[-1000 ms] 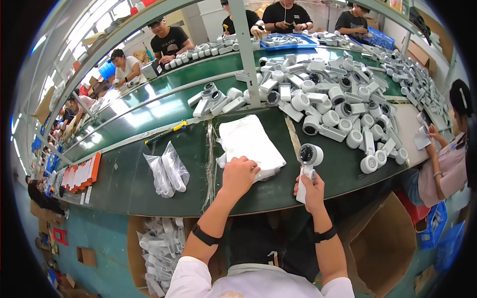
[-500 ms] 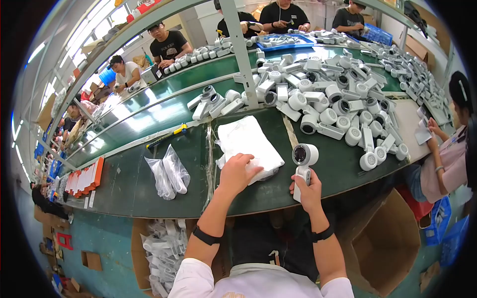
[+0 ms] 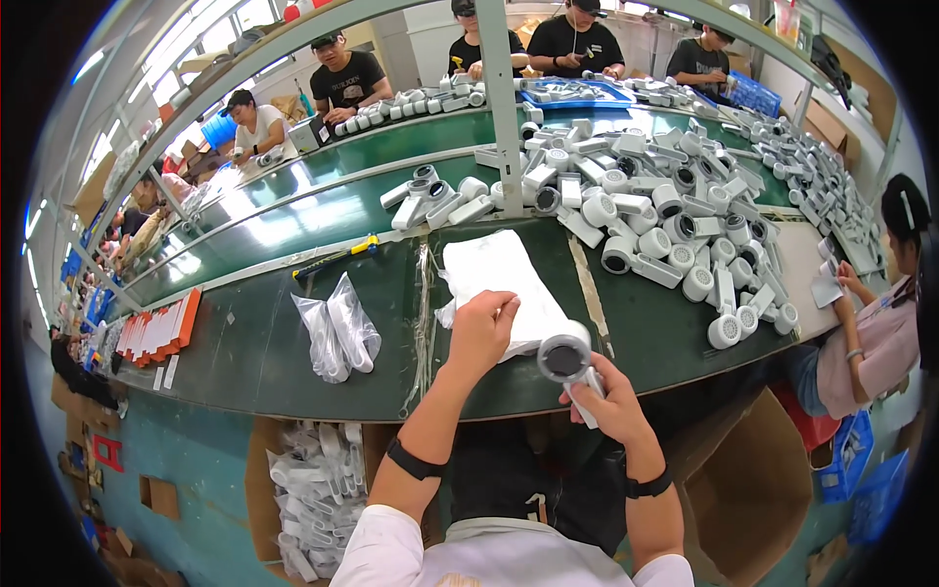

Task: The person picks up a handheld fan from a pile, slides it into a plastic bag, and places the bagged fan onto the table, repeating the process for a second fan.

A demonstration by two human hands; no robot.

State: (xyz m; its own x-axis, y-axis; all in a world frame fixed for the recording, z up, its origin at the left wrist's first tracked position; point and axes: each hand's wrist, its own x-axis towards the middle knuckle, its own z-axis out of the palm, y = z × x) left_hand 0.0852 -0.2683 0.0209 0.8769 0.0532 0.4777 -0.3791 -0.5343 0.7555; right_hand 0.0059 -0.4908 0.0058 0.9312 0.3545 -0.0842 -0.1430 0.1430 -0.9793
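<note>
My right hand [image 3: 614,403] grips a white handheld device with a round dark face [image 3: 567,360] by its handle, holding it over the near edge of the green table [image 3: 245,342]. My left hand [image 3: 481,330] rests with bent fingers on the near end of a stack of white plastic bags [image 3: 499,279] lying flat on the table. The device's round head sits just right of my left hand, almost touching the stack.
A big heap of the same white devices [image 3: 665,215] covers the table to the right and beyond. Two bagged devices [image 3: 337,338] lie at left. A box of bagged devices [image 3: 313,484] stands below. A seated person [image 3: 880,323] works at right; several others sit across the line.
My right hand has brought the device left and nearer to me, close beside my left hand. My left hand stays on the bag stack, with its fingers curled at the edge.
</note>
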